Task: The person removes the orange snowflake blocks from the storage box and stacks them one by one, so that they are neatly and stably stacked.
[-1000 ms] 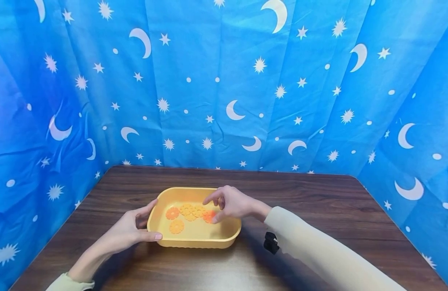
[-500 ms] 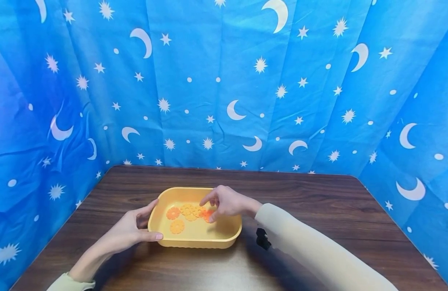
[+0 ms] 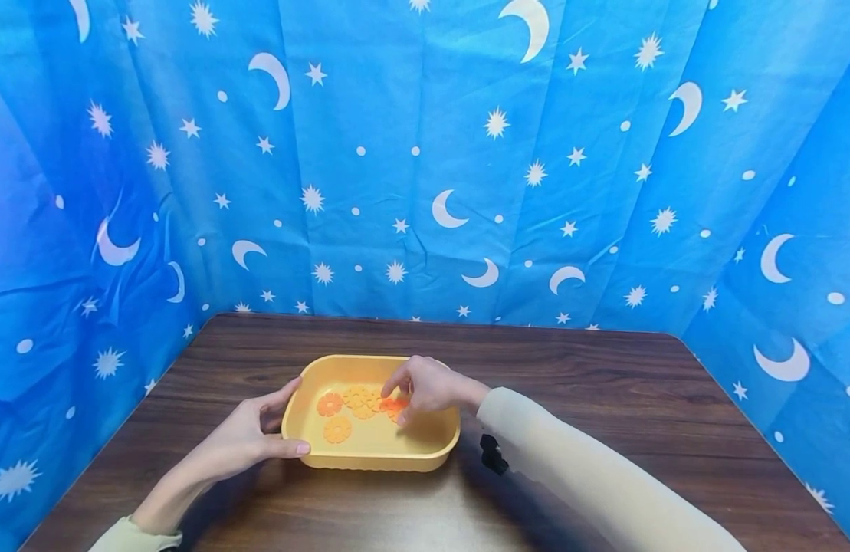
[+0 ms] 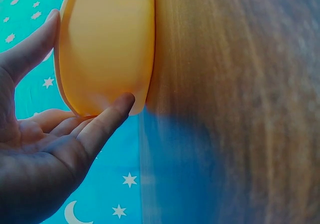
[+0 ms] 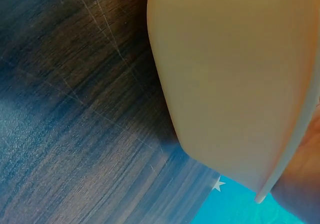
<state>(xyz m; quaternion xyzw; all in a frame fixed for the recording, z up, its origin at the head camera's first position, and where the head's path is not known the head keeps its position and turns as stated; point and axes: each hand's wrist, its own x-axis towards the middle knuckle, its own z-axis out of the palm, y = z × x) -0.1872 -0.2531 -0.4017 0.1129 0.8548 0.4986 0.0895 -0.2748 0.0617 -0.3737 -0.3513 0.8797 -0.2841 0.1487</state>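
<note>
A yellow rectangular tray (image 3: pixel 369 460) with rounded corners sits on the table, holding several flat flower-shaped pieces. Two orange flower pieces (image 3: pixel 330 404) and several yellow-orange flower pieces (image 3: pixel 338 430) lie spread or overlapping on its bottom. My left hand (image 3: pixel 245 437) holds the tray's left end, thumb at the front rim and fingers along the outer wall (image 4: pixel 95 124). My right hand (image 3: pixel 428 387) reaches down inside the right half. Its index finger and thumb stand apart around the right-hand orange flower piece (image 3: pixel 393 408); contact is unclear. The right wrist view shows mainly the tray's outer wall (image 5: pixel 230 84).
The dark wood-grain table (image 3: pixel 576 383) extends around the tray. A blue curtain (image 3: pixel 397 176) with white moons and stars closes off the back and both sides. A small black device (image 3: pixel 493 454) hangs below my right sleeve (image 3: pixel 569 452).
My right hand has moved slightly left and lower over the right-hand orange flower piece, its forearm following. My left hand and the tray stay in place.
</note>
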